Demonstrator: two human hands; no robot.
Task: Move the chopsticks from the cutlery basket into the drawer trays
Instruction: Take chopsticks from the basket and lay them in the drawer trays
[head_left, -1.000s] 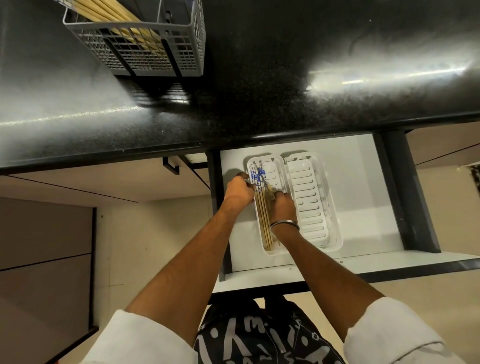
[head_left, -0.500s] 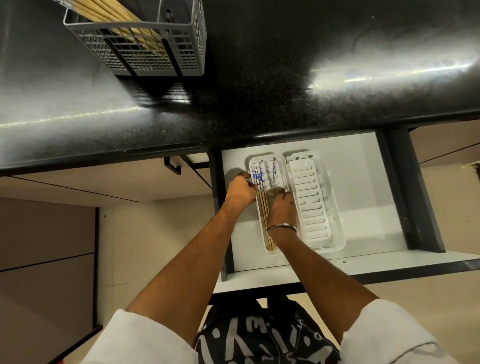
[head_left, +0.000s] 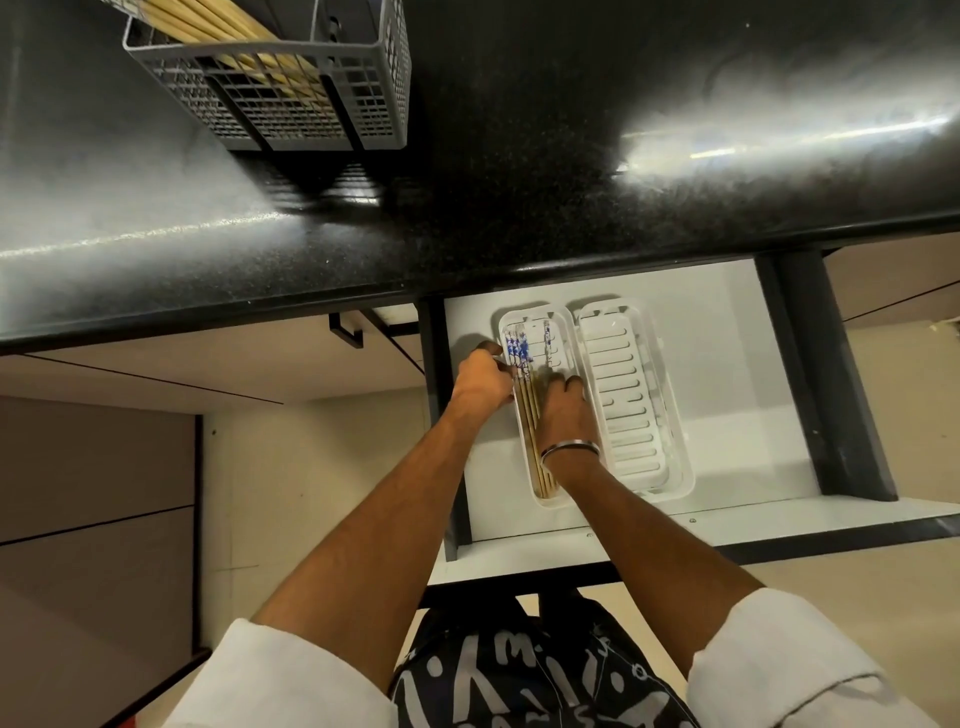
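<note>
An open white drawer under the black counter holds two white slotted trays side by side. In the left tray lie several wooden chopsticks with blue-patterned tops. My left hand rests at that tray's left rim, fingers touching the chopstick tops. My right hand, with a metal bangle on the wrist, lies flat over the chopsticks inside the tray. The right tray has nothing in it. A grey cutlery basket on the counter at top left holds several more wooden chopsticks.
The black speckled counter overhangs the back of the drawer. Dark drawer rails flank both sides. Beige cabinet fronts sit to the left and right, and a dark handle sticks out left of the drawer.
My right hand has slid a little forward over the chopsticks in the left tray, and the chopsticks lie straighter along the tray. My left hand has stayed at the tray's left rim.
</note>
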